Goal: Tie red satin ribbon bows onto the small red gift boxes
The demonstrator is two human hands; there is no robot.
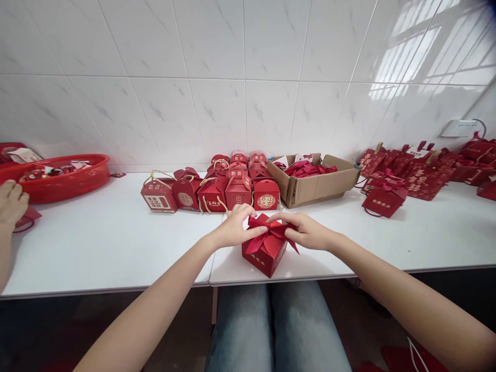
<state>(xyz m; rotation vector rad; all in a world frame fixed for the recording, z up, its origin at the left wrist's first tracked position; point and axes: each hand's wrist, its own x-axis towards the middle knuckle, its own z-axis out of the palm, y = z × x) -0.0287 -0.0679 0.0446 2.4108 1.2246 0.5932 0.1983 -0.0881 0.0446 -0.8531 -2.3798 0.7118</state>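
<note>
A red gift box point(264, 261) with gold lettering stands close to the table's front edge, turned with one corner toward me. Across its top lies a dark red ribbon point(268, 233) tied in a bow, its tails hanging over the sides. My left hand point(237, 226) closes on the bow's left part, thumb lying over the ribbon. On the other side, my right hand point(310, 230) has thumb and fingers closed on the right part of the bow. Some fingertips are hidden behind the ribbon.
Behind stand several red gift boxes point(186, 195), some with rope handles. A cardboard box point(318, 190) holds red ribbons. Finished-looking red boxes point(384, 201) and bags point(428, 178) fill the right. At left, another person's hand point(11, 204) is beside a red basin point(73, 186) of sweets.
</note>
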